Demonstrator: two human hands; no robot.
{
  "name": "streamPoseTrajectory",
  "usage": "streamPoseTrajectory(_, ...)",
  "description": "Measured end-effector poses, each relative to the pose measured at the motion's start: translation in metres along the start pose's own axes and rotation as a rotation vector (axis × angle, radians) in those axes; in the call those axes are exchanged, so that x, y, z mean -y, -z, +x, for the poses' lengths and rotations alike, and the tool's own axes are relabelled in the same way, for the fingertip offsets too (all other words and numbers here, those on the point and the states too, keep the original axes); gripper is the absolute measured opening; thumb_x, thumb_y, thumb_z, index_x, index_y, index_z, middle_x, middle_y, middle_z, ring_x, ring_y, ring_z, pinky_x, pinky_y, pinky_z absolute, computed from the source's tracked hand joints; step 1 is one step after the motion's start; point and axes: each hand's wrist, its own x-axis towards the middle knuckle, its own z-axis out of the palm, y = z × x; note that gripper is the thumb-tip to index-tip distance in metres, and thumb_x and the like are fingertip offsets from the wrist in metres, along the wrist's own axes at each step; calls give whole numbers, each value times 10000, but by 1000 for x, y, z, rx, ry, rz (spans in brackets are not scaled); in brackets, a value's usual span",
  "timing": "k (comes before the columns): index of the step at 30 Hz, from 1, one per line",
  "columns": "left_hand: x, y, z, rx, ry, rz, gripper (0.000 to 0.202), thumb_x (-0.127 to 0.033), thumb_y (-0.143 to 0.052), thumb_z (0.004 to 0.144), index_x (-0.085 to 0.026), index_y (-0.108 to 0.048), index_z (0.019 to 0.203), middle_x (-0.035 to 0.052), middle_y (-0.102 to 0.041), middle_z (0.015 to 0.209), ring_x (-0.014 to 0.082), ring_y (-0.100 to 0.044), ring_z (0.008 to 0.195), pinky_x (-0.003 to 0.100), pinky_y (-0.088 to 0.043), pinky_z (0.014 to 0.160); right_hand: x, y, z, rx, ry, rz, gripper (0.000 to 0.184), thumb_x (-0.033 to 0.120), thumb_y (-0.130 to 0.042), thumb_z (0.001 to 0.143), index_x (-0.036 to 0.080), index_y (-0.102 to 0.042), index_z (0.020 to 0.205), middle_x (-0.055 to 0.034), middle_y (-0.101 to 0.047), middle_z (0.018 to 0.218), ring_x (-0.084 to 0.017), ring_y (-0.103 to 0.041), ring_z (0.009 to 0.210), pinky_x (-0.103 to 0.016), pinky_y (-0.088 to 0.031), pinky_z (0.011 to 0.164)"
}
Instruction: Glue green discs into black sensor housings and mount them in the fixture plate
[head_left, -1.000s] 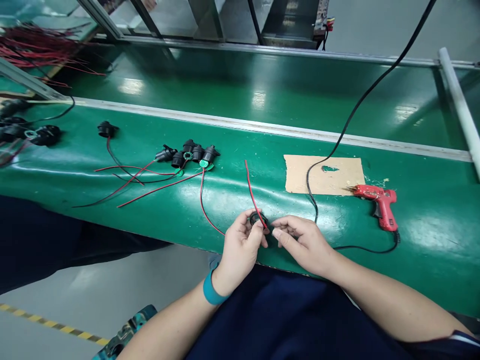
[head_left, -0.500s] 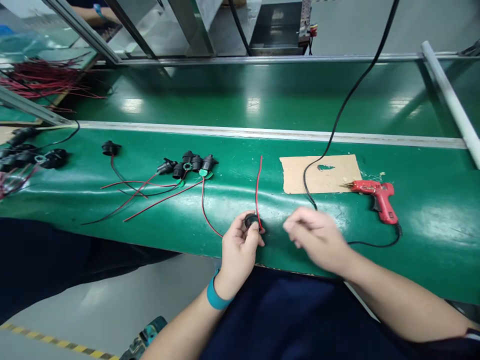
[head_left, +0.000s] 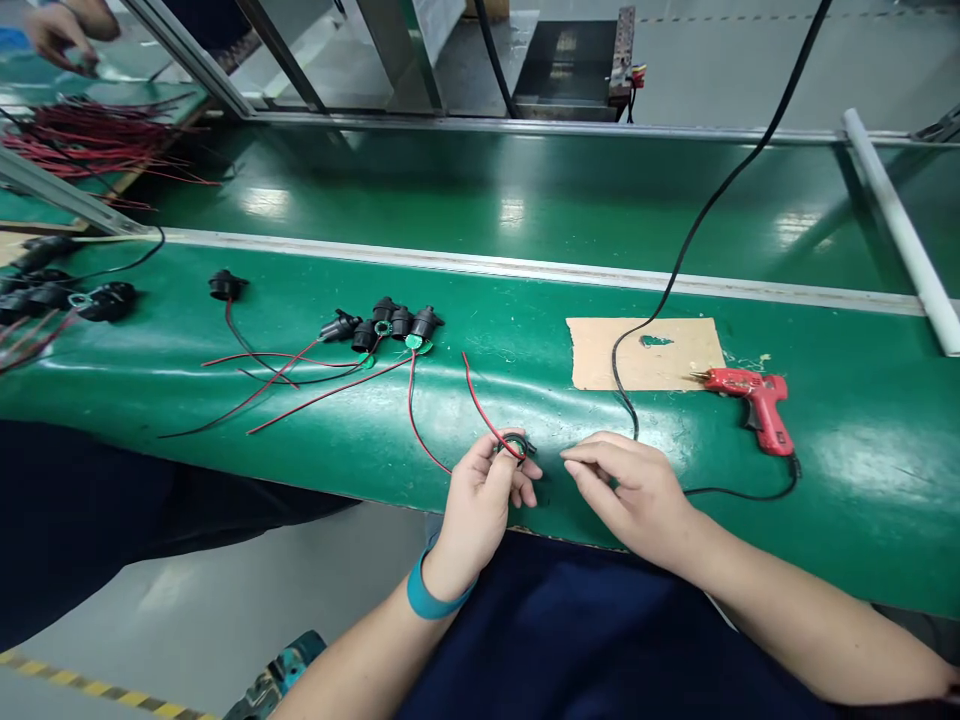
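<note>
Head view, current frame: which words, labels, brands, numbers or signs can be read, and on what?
None can be read.
Red glue gun: any marking is too small or blurred to read.
Black part in the left hand: no lettering visible.
Teal wristband: no lettering visible.
Floor tape: yellow-and-black stripes, no words visible.

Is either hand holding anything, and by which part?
The left hand holds a black piece by its near edge; the right hand seems to hold nothing.
</note>
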Motion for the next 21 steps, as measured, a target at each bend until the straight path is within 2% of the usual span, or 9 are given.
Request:
streamPoseTrajectory(5, 1, 0, -2, 13, 2, -7, 352, -446, -625, 904, -140, -599, 1074, 10, -655, 694, 112, -565, 494, 220, -408, 498, 6, -8, 5, 2, -20, 11, 161, 164, -566, 950, 186, -650, 1085, -50, -677, 869, -159, -638, 742, -291, -539, 686)
streamPoseTrajectory(8, 3, 0, -4, 7, -29, 12, 364, -443, -628, 913, -139, -596, 1112, 5, -650, 692, 113, -566, 522, 224, -427, 523, 8, -8, 6, 25, -52, 24, 133, 174, -534, 970, 186, -660, 1012, -36, -671, 826, -155, -631, 731, -285, -518, 684)
streamPoseTrajectory(12, 3, 2, -6, -4, -73, 18, 406, -454, -647, 902, -139, -587, 1151, 50, -702, 798, 118, -585, 559, 239, -452, 550, 4, -5, 2, 66, -207, 57, 202, 261, -506, 1000, 192, -644, 870, 11, -611, 652, -127, -575, 568, -257, -467, 571)
streamPoseTrajectory(15, 2, 5, -4, 15, -83, -24, 432, -442, -692, 848, -132, -593, 1133, 59, -708, 788, 138, -613, 589, 245, -461, 554, -2, 2, -3, 81, -357, 80, 268, 351, -509, 1003, 193, -621, 819, 32, -571, 573, -117, -535, 478, -244, -434, 495)
streamPoseTrajectory(18, 3, 8, -2, 2, -76, -68, 417, -374, -716, 787, -137, -601, 1110, 57, -714, 790, 149, -628, 606, 249, -468, 553, -10, 11, -6, 68, -494, 81, 364, 444, -540, 987, 197, -576, 724, 32, -560, 551, -113, -517, 449, -242, -426, 474)
streamPoseTrajectory(21, 6, 10, -2, -24, -75, -92, 403, -280, -722, 724, -144, -612, 1088, 35, -706, 769, 138, -605, 587, 246, -477, 555, -15, 18, -4, 54, -551, 110, 406, 497, -556, 977, 189, -593, 714, 10, -595, 600, -117, -546, 487, -241, -434, 488)
